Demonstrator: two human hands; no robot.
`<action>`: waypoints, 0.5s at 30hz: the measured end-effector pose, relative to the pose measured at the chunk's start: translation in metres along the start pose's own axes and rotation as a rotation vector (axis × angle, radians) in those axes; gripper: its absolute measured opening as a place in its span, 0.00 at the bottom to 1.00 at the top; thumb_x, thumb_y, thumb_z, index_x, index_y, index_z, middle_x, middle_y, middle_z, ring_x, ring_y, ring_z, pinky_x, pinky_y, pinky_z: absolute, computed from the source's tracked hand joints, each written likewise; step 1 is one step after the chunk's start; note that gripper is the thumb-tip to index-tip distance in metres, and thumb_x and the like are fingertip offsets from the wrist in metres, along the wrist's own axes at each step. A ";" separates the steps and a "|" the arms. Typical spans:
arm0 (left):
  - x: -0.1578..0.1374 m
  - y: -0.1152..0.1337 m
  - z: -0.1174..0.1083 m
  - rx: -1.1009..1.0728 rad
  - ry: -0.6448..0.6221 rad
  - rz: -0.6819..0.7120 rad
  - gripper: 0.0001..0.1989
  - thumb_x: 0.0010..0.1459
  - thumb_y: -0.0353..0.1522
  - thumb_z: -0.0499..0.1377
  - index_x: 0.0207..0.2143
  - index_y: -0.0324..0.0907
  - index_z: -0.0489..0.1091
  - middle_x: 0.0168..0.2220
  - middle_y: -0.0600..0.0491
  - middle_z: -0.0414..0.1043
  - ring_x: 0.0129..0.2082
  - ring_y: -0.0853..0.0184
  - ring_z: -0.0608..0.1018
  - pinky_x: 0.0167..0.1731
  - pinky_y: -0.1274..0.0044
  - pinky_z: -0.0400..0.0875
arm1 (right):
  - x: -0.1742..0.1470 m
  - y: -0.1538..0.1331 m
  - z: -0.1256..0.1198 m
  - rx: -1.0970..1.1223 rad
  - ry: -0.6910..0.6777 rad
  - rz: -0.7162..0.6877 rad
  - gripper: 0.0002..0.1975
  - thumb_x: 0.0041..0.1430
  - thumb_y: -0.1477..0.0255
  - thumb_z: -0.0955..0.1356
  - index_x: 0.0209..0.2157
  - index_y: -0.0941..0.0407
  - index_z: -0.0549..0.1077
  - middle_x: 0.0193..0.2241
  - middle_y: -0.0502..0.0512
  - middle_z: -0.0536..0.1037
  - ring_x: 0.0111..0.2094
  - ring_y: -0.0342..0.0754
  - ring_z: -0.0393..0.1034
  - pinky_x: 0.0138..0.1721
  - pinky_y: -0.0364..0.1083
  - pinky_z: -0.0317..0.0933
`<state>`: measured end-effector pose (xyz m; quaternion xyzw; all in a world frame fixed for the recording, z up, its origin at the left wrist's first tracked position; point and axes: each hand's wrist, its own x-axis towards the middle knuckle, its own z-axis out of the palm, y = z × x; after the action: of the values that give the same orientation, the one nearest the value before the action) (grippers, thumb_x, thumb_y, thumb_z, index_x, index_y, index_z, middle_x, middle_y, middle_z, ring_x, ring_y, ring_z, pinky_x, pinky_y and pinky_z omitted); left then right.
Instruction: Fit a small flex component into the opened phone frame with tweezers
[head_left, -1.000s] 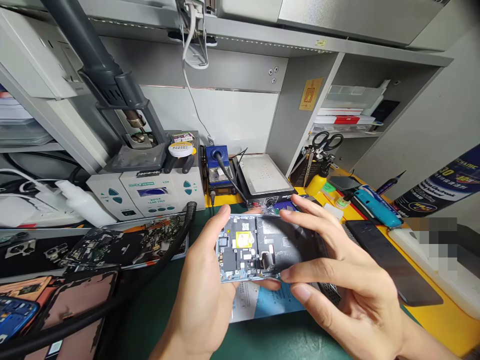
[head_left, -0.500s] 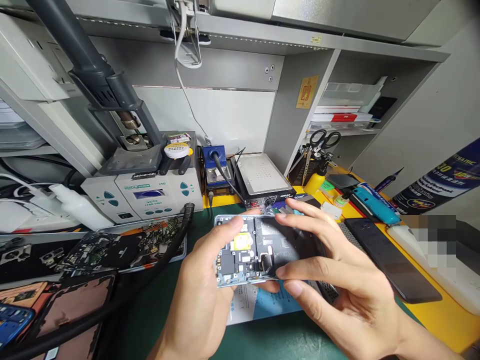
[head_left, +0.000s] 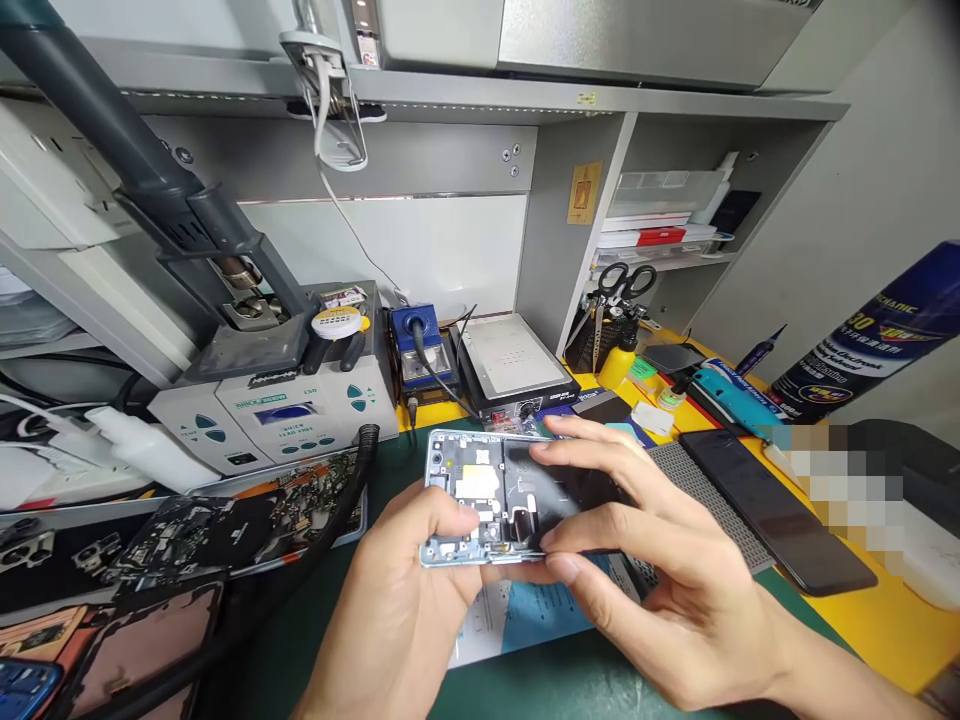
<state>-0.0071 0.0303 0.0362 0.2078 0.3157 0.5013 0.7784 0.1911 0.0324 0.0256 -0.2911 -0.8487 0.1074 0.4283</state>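
Observation:
An opened phone frame (head_left: 480,482), its inner parts and a pale sticker showing, is held level above the bench. My left hand (head_left: 409,590) grips its left end, thumb lying over the lower part of the inside and fingers underneath. My right hand (head_left: 660,560) holds the right portion, with fingertips on the top edge and the dark inner face, and the thumb at the lower edge. A small dark flex cable (head_left: 523,524) stands up near the middle of the frame. The right end of the frame is hidden behind my right hand.
A blue and white sheet (head_left: 517,620) lies on the green mat beneath. Behind stand a hot-air station (head_left: 285,410), a soldering iron stand (head_left: 420,350) and a heating plate (head_left: 514,355). To the right lies a dark phone (head_left: 780,510); phone parts (head_left: 225,530) lie left.
My left thumb has slid down from the upper edge of the phone frame onto its lower inner parts. The whole view has shifted slightly; my right hand keeps its hold.

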 end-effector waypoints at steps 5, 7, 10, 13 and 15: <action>0.002 -0.001 -0.001 -0.093 -0.080 -0.042 0.23 0.57 0.25 0.56 0.54 0.39 0.76 0.46 0.40 0.81 0.41 0.55 0.80 0.40 0.61 0.80 | 0.002 0.000 0.001 -0.011 0.024 -0.012 0.08 0.54 0.85 0.71 0.35 0.61 0.79 0.53 0.67 0.76 0.65 0.58 0.64 0.66 0.54 0.59; 0.002 -0.002 -0.001 -0.100 -0.088 -0.035 0.25 0.54 0.23 0.57 0.54 0.41 0.76 0.47 0.42 0.81 0.43 0.55 0.80 0.41 0.61 0.80 | 0.003 -0.001 0.001 -0.009 0.029 -0.015 0.08 0.53 0.85 0.71 0.34 0.62 0.79 0.53 0.67 0.76 0.64 0.58 0.64 0.66 0.53 0.60; 0.001 -0.003 -0.001 -0.057 -0.096 0.001 0.26 0.51 0.21 0.56 0.51 0.43 0.77 0.47 0.46 0.81 0.48 0.54 0.78 0.43 0.62 0.80 | 0.002 -0.002 0.000 -0.009 0.037 -0.022 0.09 0.53 0.86 0.70 0.34 0.62 0.79 0.52 0.67 0.77 0.64 0.59 0.64 0.66 0.54 0.60; -0.001 -0.003 -0.003 -0.021 -0.136 0.018 0.23 0.51 0.21 0.56 0.48 0.44 0.79 0.48 0.48 0.81 0.49 0.56 0.78 0.45 0.64 0.79 | 0.002 -0.001 -0.001 -0.006 0.038 -0.025 0.08 0.53 0.86 0.71 0.33 0.61 0.79 0.52 0.67 0.77 0.63 0.59 0.65 0.65 0.55 0.61; -0.002 -0.004 -0.004 -0.004 -0.148 0.012 0.24 0.51 0.20 0.57 0.48 0.45 0.79 0.48 0.49 0.81 0.48 0.58 0.79 0.46 0.66 0.79 | 0.001 0.000 -0.001 -0.003 0.038 -0.023 0.08 0.53 0.85 0.71 0.33 0.61 0.79 0.52 0.67 0.77 0.64 0.60 0.65 0.65 0.56 0.61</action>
<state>-0.0078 0.0274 0.0314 0.2444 0.2551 0.4899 0.7970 0.1915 0.0329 0.0273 -0.2840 -0.8438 0.0959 0.4451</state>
